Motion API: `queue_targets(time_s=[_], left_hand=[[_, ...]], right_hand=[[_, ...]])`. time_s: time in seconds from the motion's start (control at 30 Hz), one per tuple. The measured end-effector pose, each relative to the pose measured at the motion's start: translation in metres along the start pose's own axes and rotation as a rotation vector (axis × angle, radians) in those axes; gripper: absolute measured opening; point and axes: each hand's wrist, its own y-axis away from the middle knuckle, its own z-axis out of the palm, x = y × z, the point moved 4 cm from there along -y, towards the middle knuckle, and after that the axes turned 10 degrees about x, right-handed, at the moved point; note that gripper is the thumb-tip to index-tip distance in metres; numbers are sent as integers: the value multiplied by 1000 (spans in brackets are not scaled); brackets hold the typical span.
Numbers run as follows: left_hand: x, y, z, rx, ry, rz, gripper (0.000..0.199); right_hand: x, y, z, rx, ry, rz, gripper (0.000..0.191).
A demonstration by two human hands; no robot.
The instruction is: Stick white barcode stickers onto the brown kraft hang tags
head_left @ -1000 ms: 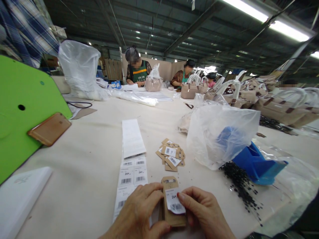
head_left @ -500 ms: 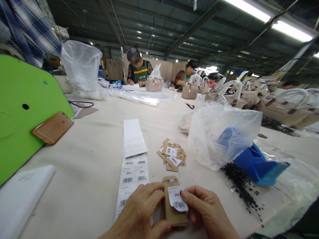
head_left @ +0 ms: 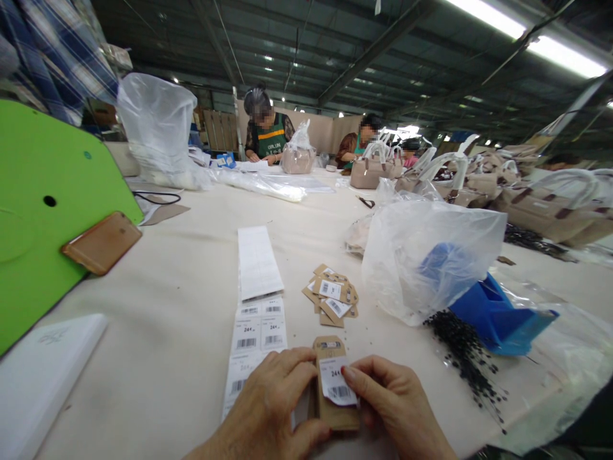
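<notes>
My left hand (head_left: 271,409) holds a stack of brown cardboard tags (head_left: 330,415) at the near table edge. My right hand (head_left: 395,406) pinches a white barcode sticker (head_left: 338,385) against the top tag's face. Just left of the hands lies a strip of price stickers (head_left: 256,335) with "24" printed on them, its backing paper (head_left: 258,262) running away from me. Beyond the hands sits a small pile of stickered tags (head_left: 331,297).
A clear plastic bag (head_left: 426,252) and a blue bin (head_left: 498,316) with spilled black fasteners (head_left: 462,354) stand right. A green board (head_left: 38,211) with a phone (head_left: 101,243) is left, a white box (head_left: 38,377) near it. People work with handbags (head_left: 368,172) at the far end.
My right hand has shifted the sticker slightly on the top tag. Both hands stay on the stack in the same spot.
</notes>
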Motion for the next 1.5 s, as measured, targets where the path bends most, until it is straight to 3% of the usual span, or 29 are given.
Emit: queue_targets(time_s=[0.5, 0.77, 0.9, 1.17, 1.5], left_hand=[[-1, 1, 0, 3, 21, 21, 58], [8, -5, -5, 28, -25, 106, 58], [10, -6, -6, 19, -114, 171, 48], [10, -3, -5, 20, -104, 192, 50], [17, -8, -10, 0, -105, 180, 46]], right_hand=[[0, -1, 1, 14, 65, -47, 39], [-5, 4, 3, 85, 91, -95, 33], [-6, 6, 4, 103, 152, -144, 30], [-13, 5, 4, 139, 561, -340, 21], [-33, 8, 8, 143, 965, -311, 11]])
